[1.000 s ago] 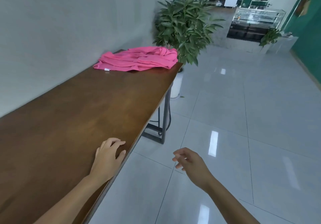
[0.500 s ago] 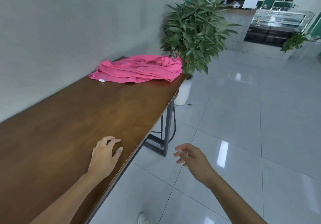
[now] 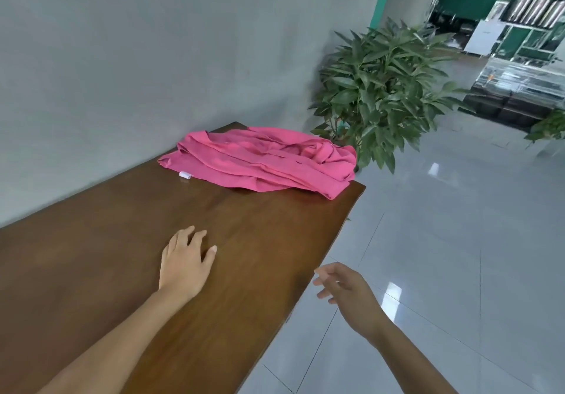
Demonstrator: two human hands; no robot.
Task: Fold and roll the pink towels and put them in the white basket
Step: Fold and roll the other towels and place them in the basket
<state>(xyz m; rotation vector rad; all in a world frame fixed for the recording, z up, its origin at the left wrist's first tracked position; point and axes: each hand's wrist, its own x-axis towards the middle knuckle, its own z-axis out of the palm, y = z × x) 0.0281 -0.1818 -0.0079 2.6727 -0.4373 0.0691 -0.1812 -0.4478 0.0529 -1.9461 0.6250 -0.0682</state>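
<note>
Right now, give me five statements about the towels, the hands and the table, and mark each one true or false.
1. The pink towels lie in a loose heap at the far end of the wooden table. True.
2. The left hand grips a corner of a towel. False: it is over bare tabletop, fingers spread, well short of the heap.
3. The right hand hangs open past the table's edge, over the tiled floor. True.
4. The white basket stands beside the towels. False: no basket is in view.
5. A leafy potted plant stands on the table. False: it stands just beyond the table's far end.
</note>
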